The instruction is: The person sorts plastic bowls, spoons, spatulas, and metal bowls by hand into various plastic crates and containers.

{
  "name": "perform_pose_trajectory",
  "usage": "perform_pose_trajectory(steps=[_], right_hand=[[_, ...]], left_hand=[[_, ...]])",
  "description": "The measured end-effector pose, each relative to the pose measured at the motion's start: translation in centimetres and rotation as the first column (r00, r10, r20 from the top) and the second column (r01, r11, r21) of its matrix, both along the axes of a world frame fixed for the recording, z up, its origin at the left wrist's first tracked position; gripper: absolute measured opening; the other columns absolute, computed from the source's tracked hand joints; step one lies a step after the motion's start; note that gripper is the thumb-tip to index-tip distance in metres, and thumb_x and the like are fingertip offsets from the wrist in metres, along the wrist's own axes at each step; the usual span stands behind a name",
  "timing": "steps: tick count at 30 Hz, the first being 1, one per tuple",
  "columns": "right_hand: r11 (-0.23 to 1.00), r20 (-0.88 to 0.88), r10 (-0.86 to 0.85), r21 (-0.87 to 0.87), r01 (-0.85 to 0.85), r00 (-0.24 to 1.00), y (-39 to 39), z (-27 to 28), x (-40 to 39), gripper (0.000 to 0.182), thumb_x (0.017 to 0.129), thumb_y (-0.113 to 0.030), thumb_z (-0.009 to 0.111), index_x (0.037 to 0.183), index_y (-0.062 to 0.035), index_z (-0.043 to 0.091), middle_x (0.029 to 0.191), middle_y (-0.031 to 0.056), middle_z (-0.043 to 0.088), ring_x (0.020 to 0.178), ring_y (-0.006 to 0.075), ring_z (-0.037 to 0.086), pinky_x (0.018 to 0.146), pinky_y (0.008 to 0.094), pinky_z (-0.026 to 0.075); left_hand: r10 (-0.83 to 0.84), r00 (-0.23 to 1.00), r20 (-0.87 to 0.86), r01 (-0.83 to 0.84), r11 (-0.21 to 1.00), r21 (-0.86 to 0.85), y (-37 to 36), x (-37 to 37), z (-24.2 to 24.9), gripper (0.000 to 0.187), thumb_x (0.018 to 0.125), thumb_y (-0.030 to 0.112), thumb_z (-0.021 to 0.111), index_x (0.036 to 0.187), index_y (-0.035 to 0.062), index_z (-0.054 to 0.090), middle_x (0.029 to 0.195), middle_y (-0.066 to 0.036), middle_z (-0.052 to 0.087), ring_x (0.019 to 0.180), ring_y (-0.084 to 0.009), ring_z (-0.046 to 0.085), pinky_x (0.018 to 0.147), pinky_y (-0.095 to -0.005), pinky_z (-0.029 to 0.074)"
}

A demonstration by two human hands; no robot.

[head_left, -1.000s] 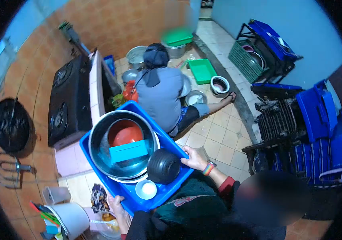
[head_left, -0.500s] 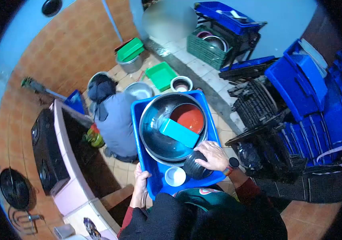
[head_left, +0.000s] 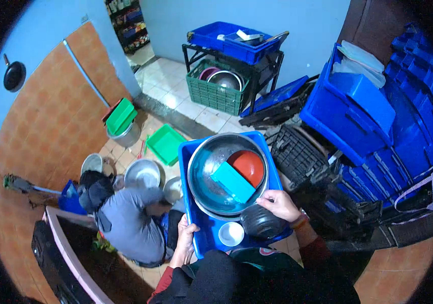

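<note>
My left hand (head_left: pixel 185 239) is closed on the left rim of a blue plastic tray (head_left: pixel 204 234), held in front of my body. A large metal bowl (head_left: pixel 207 167) fills the tray's far part. Inside it lie a red-orange bowl (head_left: pixel 251 167) and a turquoise rectangular container (head_left: pixel 233 183). My right hand (head_left: pixel 280 205) has its thumb and fingers pinched at the upper edge of a shiny black bowl (head_left: pixel 263 223), which sits tilted in the tray's near right corner. A small white bowl (head_left: pixel 231 234) stands beside it.
A person in grey (head_left: pixel 133 228) crouches at left, near a metal basin (head_left: pixel 142 175) and a green tray (head_left: pixel 166 144) on the floor. A green crate (head_left: pixel 216 93) stands under a rack ahead. Blue bins (head_left: pixel 348 109) and black crates (head_left: pixel 297 157) crowd the right.
My view has turned, so the room's far side shows more. My right hand has shifted from lying over the black bowl to its upper edge. The crouching person's arm now reaches forward.
</note>
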State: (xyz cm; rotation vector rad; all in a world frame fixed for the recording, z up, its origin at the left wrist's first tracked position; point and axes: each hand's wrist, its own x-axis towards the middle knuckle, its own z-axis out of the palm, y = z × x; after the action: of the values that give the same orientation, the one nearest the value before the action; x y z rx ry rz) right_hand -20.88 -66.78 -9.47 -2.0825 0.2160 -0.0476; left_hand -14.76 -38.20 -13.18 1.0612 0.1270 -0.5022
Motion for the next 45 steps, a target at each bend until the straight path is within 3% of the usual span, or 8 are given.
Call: perform_pose_trajectory(steps=[8,14,19,26,30,34,38,45], right_hand=[[0.999,-0.105,-0.042,0.023,0.045,0.994,-9.6,3.0,14.9,0.026,0.082,-0.026,0.057,0.073,-0.0012,0.062,0.068,0.002,0.059,0.064,0.0108,0.052,0.061,0.0283,0.042],[0.613,0.061,-0.615,0.664,0.428,0.786,-15.1,8.1,23.9,0.021,0.084,-0.02,0.056,0.084,-0.0003,0.062,0.079,-0.0002,0.059,0.067,0.0095,0.051,0.065,0.0245,0.043],[0.812,0.33,-0.44,-0.251,0.527,0.835,-20.1,10.2,32.7,0.03,0.082,-0.025,0.056,0.069,0.0012,0.059,0.053,0.0099,0.05,0.053,0.0089,0.047,0.052,0.0297,0.039],[0.947,0.097,0.235,-0.248,-0.206,0.967,-28.5,7.9,50.0,0.037,0.077,-0.035,0.06,0.069,0.0007,0.062,0.065,0.0146,0.058,0.065,0.024,0.057,0.061,0.0345,0.042],[0.801,0.191,0.294,-0.584,-0.132,0.937,-31.3,10.6,55.8,0.035,0.079,-0.034,0.059,0.074,0.0012,0.063,0.095,0.0152,0.056,0.087,0.0292,0.052,0.077,0.0352,0.04],[0.84,-0.229,0.382,-0.318,-0.44,0.895,-35.2,15.0,62.7,0.042,0.08,-0.039,0.057,0.074,0.003,0.062,0.094,0.018,0.056,0.092,0.0299,0.053,0.081,0.0329,0.04],[0.893,0.362,0.435,-0.29,-0.344,0.825,-35.8,15.7,65.0,0.031,0.078,-0.03,0.061,0.07,0.0006,0.062,0.081,0.0127,0.058,0.083,0.0267,0.055,0.074,0.0352,0.042],[0.674,0.176,0.354,0.633,-0.381,0.919,-35.7,18.9,69.9,0.034,0.091,-0.029,0.045,0.094,0.0015,0.059,0.093,0.0018,0.06,0.084,0.007,0.052,0.079,0.0252,0.042]], left_hand=[[-0.116,0.992,0.046,0.117,0.993,-0.012,-5.7,17.4,0.4,0.038,0.053,-0.004,0.045,0.09,0.0022,0.053,0.078,-0.004,0.059,0.065,-0.0133,0.054,0.062,-0.0235,0.045],[-0.163,0.986,0.026,0.164,0.984,-0.074,-10.8,26.5,1.5,0.033,0.056,-0.007,0.046,0.086,0.0047,0.053,0.072,0.001,0.055,0.059,-0.0076,0.049,0.056,-0.021,0.041],[-0.153,0.988,0.002,0.152,0.978,-0.144,-15.3,31.6,2.8,0.032,0.055,-0.007,0.046,0.083,0.0053,0.054,0.071,0.0,0.056,0.058,-0.0078,0.049,0.056,-0.0212,0.042],[-0.114,0.992,0.057,0.114,0.993,-0.005,-24.9,39.9,5.2,0.036,0.055,-0.006,0.046,0.088,0.0041,0.054,0.077,0.002,0.057,0.065,-0.0078,0.052,0.061,-0.0205,0.041],[-0.093,0.996,-0.007,0.093,0.995,-0.029,-29.0,44.2,8.1,0.033,0.055,-0.006,0.047,0.086,0.0049,0.055,0.074,0.001,0.056,0.062,-0.0086,0.051,0.058,-0.0211,0.041],[-0.004,0.999,0.05,0.002,0.999,0.036,-31.5,48.2,11.2,0.032,0.055,-0.002,0.05,0.086,0.0056,0.055,0.075,-0.001,0.057,0.059,-0.0098,0.052,0.056,-0.0223,0.044],[0.175,0.985,-0.005,-0.175,0.984,0.042,-32.3,50.2,12.6,0.038,0.053,-0.003,0.05,0.089,0.0059,0.054,0.075,-0.002,0.057,0.063,-0.0127,0.052,0.06,-0.0248,0.045],[0.417,0.908,0.039,-0.419,0.907,0.053,-31.2,55.5,13.3,0.038,0.052,-0.004,0.046,0.087,0.0074,0.054,0.075,0.0,0.057,0.063,-0.0121,0.052,0.063,-0.0242,0.044]])
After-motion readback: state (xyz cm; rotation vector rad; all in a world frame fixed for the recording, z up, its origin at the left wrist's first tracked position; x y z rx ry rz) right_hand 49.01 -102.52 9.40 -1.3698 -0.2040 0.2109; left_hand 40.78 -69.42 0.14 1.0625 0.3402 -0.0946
